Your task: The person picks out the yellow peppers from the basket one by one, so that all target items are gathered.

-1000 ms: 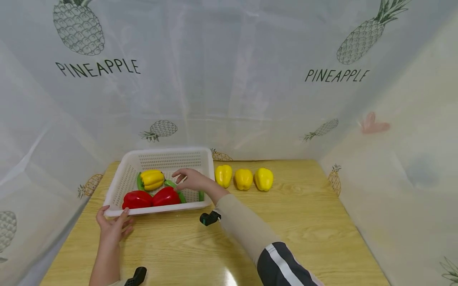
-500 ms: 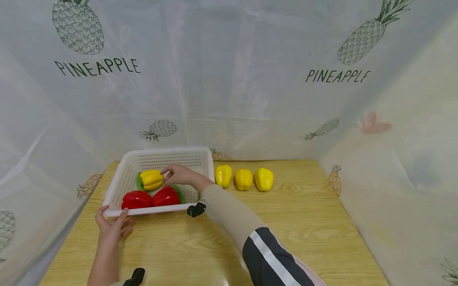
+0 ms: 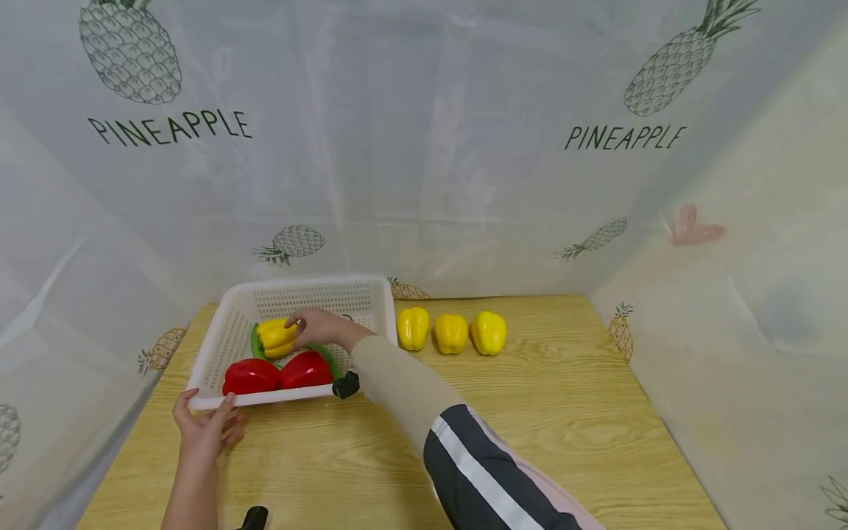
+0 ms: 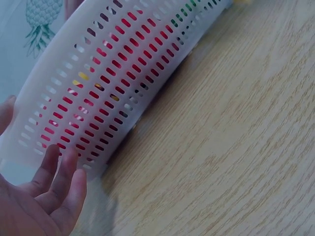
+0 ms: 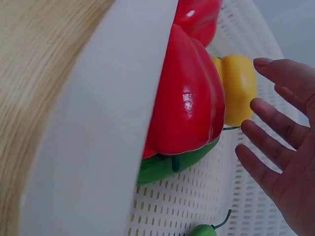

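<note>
A white perforated basket (image 3: 380, 298) stands at the back left of the table. My left hand (image 3: 203, 434) holds its near left corner, thumb on the rim and other fingers against the outer wall (image 4: 113, 69). Inside lie two red bell peppers (image 3: 250, 376), a yellow bell pepper (image 3: 274, 338) and some green peppers (image 5: 197, 156), partly hidden. My right hand (image 3: 320, 328) reaches over the basket's right side, its spread fingers (image 5: 268, 118) close beside the yellow pepper. A small green pepper (image 5: 203, 230) with a curled stem lies below that hand.
Right of the basket, three yellow bell peppers (image 3: 451, 333) stand in a row on the wooden table (image 3: 563, 412). Behind and at the sides hangs a pale curtain (image 3: 424, 147) with pineapple prints.
My right hand has moved left inside the basket, from over the green pepper to beside the yellow bell pepper. My left hand stays at the basket's corner.
</note>
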`<move>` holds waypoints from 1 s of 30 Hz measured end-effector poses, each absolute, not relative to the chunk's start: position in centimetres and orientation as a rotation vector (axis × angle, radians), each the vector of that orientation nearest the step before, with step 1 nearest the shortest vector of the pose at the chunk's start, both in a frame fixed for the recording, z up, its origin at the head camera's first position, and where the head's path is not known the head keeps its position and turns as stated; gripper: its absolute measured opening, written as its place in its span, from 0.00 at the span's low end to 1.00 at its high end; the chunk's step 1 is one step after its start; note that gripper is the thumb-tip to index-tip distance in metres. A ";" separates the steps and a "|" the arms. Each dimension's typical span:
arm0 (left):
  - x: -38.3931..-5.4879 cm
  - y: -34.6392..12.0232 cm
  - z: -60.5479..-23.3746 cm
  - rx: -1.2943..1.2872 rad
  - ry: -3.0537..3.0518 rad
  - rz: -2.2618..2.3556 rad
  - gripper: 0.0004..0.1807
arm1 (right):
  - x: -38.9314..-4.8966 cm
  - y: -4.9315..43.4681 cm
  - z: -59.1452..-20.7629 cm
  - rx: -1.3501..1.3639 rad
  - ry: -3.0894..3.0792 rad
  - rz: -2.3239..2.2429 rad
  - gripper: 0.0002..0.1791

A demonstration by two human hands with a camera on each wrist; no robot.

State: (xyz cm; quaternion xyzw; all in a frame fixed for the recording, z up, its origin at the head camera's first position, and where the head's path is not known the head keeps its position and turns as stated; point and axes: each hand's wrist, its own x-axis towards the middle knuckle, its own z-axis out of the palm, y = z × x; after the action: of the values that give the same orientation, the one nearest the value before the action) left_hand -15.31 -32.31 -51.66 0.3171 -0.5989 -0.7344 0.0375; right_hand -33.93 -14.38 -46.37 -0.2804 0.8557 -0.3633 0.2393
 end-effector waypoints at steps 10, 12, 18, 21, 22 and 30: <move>-15.4 -32.5 -51.6 0.978 -1.822 -2.268 0.35 | -34.4 -15.9 -47.5 -0.767 2.391 -0.972 0.25; -15.5 -32.5 -51.6 0.977 -1.828 -2.267 0.35 | -34.5 -16.1 -47.6 -0.767 2.411 -0.945 0.26; -15.5 -32.2 -52.0 0.981 -1.833 -2.247 0.36 | -34.8 -16.4 -47.8 -0.790 2.477 -0.880 0.29; -15.5 -32.3 -52.5 0.917 -1.822 -2.233 0.36 | -35.2 -16.8 -47.9 -0.799 2.539 -0.812 0.29; -15.5 -32.3 -52.7 0.909 -1.820 -2.232 0.36 | -35.3 -16.9 -48.0 -0.801 2.560 -0.783 0.29; -15.9 -33.1 -53.6 0.901 -1.813 -2.244 0.37 | -35.6 -17.9 -47.5 -0.844 2.565 -0.662 0.33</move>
State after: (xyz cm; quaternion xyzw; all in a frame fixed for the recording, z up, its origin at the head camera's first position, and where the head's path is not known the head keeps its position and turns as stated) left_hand -15.86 -33.08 -53.62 0.2975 -0.5987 -0.7413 0.0595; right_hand -35.63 -17.93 -47.48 -0.2988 0.9075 -0.2343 0.1797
